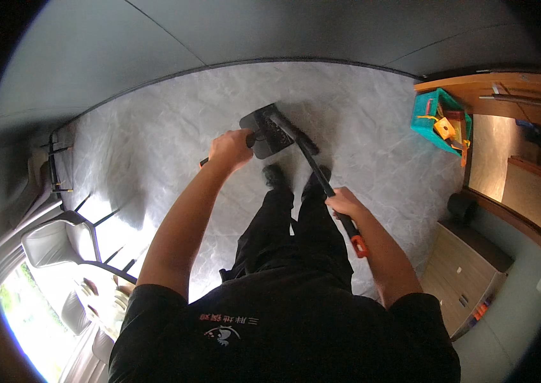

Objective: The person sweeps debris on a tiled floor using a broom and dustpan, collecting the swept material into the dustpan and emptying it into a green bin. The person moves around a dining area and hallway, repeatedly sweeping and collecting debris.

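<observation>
My left hand (231, 149) is closed around the handle of a black dustpan (257, 123), which is held out in front of my feet. Some small, pale debris (275, 131) shows in the pan. In my right hand (345, 201) is the black handle of a broom (313, 163), with an orange end below the grip. The broom's dark bristle head (299, 134) lies along the right side of the dustpan, at its open edge. Whether the pan rests on the floor or hangs just above it, I cannot tell.
Grey marbled floor (179, 115) runs to a dark wall (261, 33). At right are a teal bin (423, 117) holding several items, a wooden door frame (481, 88) and a cabinet (462, 273). Pale chairs (55, 242) stand left beside a table with dishes (103, 297).
</observation>
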Motion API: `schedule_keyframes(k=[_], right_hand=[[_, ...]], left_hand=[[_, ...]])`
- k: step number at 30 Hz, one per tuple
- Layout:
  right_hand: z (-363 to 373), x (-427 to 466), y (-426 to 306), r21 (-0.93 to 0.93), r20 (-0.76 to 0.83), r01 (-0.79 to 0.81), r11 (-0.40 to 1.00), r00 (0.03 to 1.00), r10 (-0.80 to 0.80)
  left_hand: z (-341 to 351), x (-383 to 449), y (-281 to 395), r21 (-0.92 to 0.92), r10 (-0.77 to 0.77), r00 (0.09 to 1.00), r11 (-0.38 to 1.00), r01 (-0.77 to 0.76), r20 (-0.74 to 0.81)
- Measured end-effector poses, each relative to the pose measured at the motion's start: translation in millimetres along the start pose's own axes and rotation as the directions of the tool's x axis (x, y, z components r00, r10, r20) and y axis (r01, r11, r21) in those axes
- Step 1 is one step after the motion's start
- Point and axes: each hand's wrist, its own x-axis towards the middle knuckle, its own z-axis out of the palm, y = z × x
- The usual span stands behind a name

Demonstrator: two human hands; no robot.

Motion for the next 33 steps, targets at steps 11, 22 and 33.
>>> schedule_keyframes(k=[11, 22, 33], right_hand=[[-18.4, -48.0, 153.3, 0.144, -0.222, -0.185, 0.972, 0.951, 0.214], [-22.4, 13.2, 167.1, 0.417, -0.272, -0.105, 0.903, 0.933, 0.234], [53.5, 27.4, 42.0, 0.548, -0.024, -0.026, 0.836, 0.999, 0.047]], left_hand=[[15.9, 7.7, -21.0, 0.003, -0.019, 1.000, 1.000, 0.019, -0.005], [-3.0, -10.8, -36.0, 0.064, 0.121, 0.993, 0.991, -0.120, -0.014], [-8.1, -3.8, -41.5, 0.141, 0.171, 0.985, 0.975, -0.171, 0.014]])
